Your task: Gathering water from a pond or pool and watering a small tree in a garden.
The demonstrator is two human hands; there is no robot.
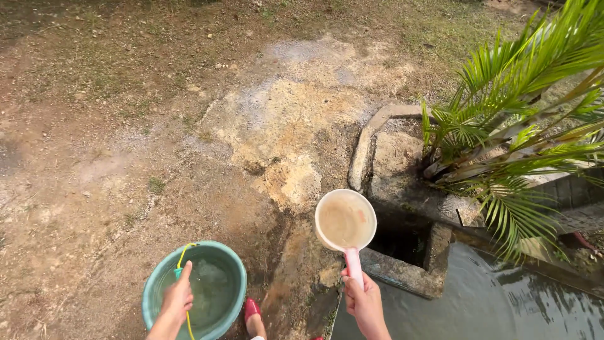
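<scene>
the right hand (363,301) grips the pink handle of a dipper (345,221) full of murky water, held level so nothing spills; left of the dipper, the left hand (178,299) clasps the rim of a green bucket (217,264), steadying it; a palm (516,126) stands right of the dipper.

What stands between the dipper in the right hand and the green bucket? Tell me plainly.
Nothing visible does. The right hand holds the white dipper by its pink handle, with murky water in it. The green bucket, gripped at its rim by the left hand, sits to its left. Only bare ground and a foot in a red shoe lie between, low down.
</scene>
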